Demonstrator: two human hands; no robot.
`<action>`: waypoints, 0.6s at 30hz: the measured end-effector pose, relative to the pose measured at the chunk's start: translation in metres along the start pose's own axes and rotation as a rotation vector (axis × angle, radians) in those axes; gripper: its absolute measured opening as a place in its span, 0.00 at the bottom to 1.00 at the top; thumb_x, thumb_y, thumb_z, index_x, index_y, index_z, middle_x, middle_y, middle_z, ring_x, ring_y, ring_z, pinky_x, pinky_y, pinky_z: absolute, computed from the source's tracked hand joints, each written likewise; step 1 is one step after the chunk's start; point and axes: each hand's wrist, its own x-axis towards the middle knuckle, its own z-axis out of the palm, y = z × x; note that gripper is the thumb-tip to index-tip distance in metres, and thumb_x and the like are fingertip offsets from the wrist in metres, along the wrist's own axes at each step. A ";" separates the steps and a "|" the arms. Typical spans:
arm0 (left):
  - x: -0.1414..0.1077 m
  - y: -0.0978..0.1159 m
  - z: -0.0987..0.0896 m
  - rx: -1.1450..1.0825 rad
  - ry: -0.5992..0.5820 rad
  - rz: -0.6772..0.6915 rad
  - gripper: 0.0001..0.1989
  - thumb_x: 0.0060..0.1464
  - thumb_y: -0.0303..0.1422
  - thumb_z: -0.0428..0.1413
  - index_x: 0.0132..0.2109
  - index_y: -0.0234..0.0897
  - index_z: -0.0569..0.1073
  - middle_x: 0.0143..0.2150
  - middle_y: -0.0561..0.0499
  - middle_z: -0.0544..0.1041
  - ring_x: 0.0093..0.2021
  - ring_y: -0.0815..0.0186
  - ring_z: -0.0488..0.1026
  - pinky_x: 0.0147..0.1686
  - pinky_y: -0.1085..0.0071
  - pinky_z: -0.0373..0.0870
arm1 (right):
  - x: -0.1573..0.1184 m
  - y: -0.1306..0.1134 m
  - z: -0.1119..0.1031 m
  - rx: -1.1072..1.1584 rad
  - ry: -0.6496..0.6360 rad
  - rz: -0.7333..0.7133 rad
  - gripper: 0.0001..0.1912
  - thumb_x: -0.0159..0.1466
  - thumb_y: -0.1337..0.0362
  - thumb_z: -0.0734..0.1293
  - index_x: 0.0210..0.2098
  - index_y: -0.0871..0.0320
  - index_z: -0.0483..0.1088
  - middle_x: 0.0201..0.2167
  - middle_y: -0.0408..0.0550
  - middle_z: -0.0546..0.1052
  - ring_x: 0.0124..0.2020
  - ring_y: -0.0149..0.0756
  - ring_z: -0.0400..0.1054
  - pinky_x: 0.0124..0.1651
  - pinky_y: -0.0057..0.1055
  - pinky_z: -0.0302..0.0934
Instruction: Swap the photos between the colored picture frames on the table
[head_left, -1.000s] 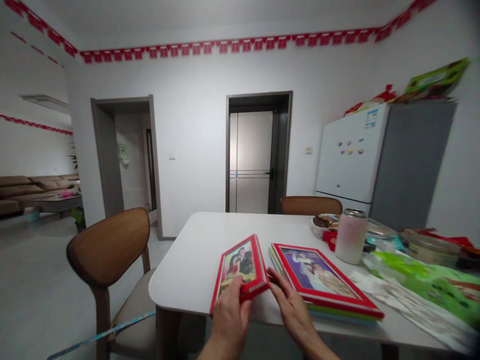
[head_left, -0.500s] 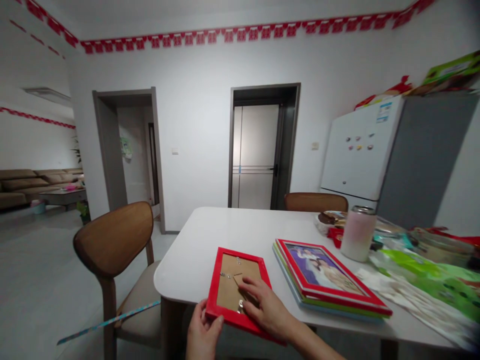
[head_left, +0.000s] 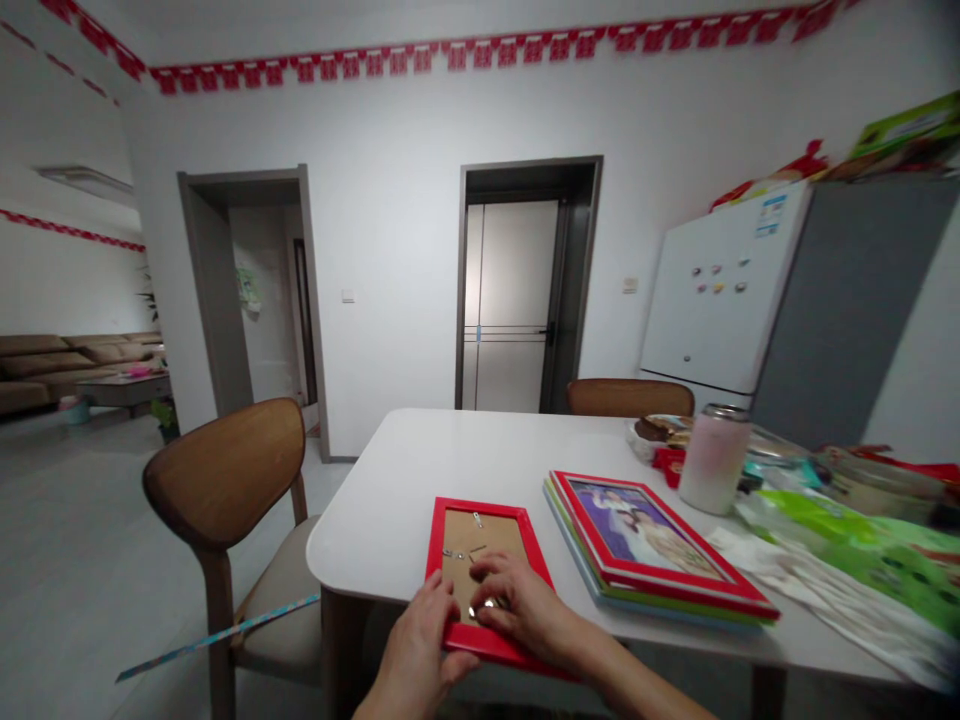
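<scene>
A red photo frame point(head_left: 534, 545) lies back side up at the near edge of the white table, its brown backing board point(head_left: 495, 530) and small metal clips showing. My left hand point(head_left: 424, 640) grips the frame's near left corner, with the thumb low on the red border. Over the lower part of the backing, my right hand point(head_left: 525, 610) has its fingers bent close together beside a metal clip; whether they pinch anything is hidden. To the right, a stack of frames has a red one with a couple's photo point(head_left: 645, 530) on top.
On the white table point(head_left: 375, 500), a pink and white bottle point(head_left: 714, 460) stands behind the stack. Green packaging point(head_left: 855, 545), a white cloth point(head_left: 802, 590) and bowls fill the right side. A wooden chair point(head_left: 232, 470) holds a patterned strip point(head_left: 225, 632) at the left.
My left hand has moved from below the frame's corner up onto its left edge. The fingers of my right hand have curled in more over the lower backing.
</scene>
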 end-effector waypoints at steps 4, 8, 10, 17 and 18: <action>-0.001 0.002 0.000 -0.005 0.002 -0.055 0.23 0.34 0.27 0.59 0.43 0.38 0.69 0.52 0.45 0.66 0.56 0.59 0.56 0.53 0.66 0.54 | 0.007 0.002 0.007 -0.045 0.070 -0.012 0.08 0.51 0.65 0.63 0.29 0.56 0.73 0.38 0.49 0.71 0.42 0.36 0.62 0.47 0.32 0.54; -0.002 0.005 -0.003 -0.004 -0.010 -0.076 0.30 0.33 0.27 0.59 0.49 0.37 0.65 0.53 0.45 0.65 0.55 0.60 0.57 0.53 0.68 0.54 | 0.026 0.006 0.013 -0.132 0.158 0.051 0.13 0.54 0.64 0.60 0.36 0.57 0.71 0.37 0.49 0.72 0.39 0.35 0.64 0.42 0.28 0.55; -0.001 0.008 -0.004 0.013 -0.017 -0.067 0.31 0.33 0.27 0.59 0.50 0.38 0.64 0.53 0.45 0.65 0.55 0.60 0.57 0.52 0.69 0.54 | 0.041 0.006 0.018 -0.225 0.178 0.094 0.12 0.54 0.63 0.59 0.33 0.57 0.72 0.34 0.48 0.73 0.36 0.33 0.64 0.39 0.27 0.55; 0.002 0.009 -0.005 0.086 -0.044 -0.082 0.30 0.33 0.28 0.60 0.49 0.35 0.64 0.52 0.44 0.66 0.55 0.60 0.57 0.52 0.69 0.55 | 0.070 0.012 0.029 -0.379 0.254 0.232 0.13 0.56 0.62 0.58 0.28 0.58 0.73 0.30 0.50 0.74 0.34 0.34 0.65 0.37 0.27 0.53; 0.002 0.008 -0.005 0.093 -0.045 -0.090 0.31 0.33 0.28 0.60 0.49 0.35 0.64 0.53 0.44 0.65 0.55 0.60 0.57 0.52 0.69 0.54 | 0.071 0.015 0.028 -0.387 0.268 0.244 0.14 0.56 0.61 0.57 0.30 0.58 0.73 0.32 0.51 0.74 0.35 0.34 0.65 0.38 0.27 0.53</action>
